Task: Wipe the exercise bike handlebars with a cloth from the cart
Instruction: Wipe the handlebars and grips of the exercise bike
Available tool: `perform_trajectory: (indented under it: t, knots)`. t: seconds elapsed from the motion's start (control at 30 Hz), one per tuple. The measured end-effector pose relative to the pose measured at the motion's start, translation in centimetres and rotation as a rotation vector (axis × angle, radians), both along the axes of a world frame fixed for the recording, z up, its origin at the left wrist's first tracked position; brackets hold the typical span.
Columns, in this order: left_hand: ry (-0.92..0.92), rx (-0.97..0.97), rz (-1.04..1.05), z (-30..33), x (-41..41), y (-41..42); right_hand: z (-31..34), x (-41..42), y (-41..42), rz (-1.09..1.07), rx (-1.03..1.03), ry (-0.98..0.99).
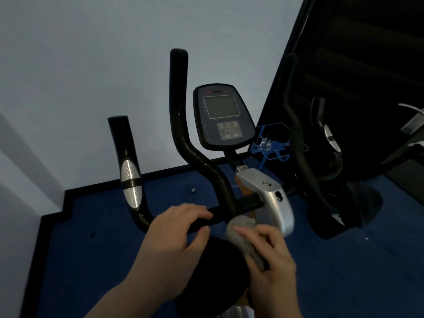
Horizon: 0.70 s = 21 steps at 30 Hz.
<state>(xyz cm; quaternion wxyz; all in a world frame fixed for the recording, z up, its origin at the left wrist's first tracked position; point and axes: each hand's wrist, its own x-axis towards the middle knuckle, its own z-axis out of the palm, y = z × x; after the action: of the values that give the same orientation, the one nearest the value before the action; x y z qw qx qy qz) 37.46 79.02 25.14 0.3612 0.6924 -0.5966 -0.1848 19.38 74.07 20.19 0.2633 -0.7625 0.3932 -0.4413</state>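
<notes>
Left hand (174, 235): fingers curled over the horizontal crossbar of the handlebars (220, 211), thumb beneath, gripping it just left of the centre post. Right hand (268, 255): fingers bunched round a grey cloth (241, 228), whose upper end touches the crossbar where the inner upright meets it, beside the silver clamp housing (270, 196). The right hand is blurred, so exact finger positions are unclear.

Assessment: wiping appears to be at the central junction. Droplets show on the inner upright (181, 125) and the outer left grip (130, 177), suggesting those lengths remain to be wiped dry.

Recommendation: wrap the cloth fully round the tube rather than dabbing one face; draw it along each bar to its tip; keep the left hand bracing, shifted off any section due for wiping; avoid the console (222, 115); repeat on the right-side bars (298, 138)
</notes>
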Motion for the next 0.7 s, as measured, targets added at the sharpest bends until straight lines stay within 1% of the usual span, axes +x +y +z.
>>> perform_trajectory:
  t: [0.1,0.2,0.33,0.43,0.5,0.57,0.63,0.7]
  knots:
    - [0.008,0.012,0.002,0.1,0.0,-0.2,2.1,2.2,-3.6,0.074,-0.169,0.112]
    - [0.032,0.000,0.002,0.2,-0.1,-0.2,3.4,3.5,-6.0,0.114,-0.149,0.091]
    - [0.075,-0.031,0.017,0.1,0.0,0.0,1.4,0.9,-3.6,0.102,-0.113,0.010]
    - [0.054,-0.066,0.006,0.0,-0.1,0.0,2.3,2.4,-5.4,0.132,-0.187,0.069]
    - [0.029,-0.130,0.038,0.2,0.0,-0.1,4.4,5.4,-7.8,0.130,-0.219,0.116]
    - [-0.037,-0.227,0.130,0.9,0.9,-0.6,5.6,6.9,-9.3,0.180,-0.204,0.112]
    - [-0.070,-0.329,0.239,2.0,3.1,-1.5,4.8,5.8,-9.2,0.219,-0.202,0.115]
    - [-0.119,-0.428,0.341,3.5,5.9,-2.7,3.5,3.6,-8.1,0.206,-0.184,0.101]
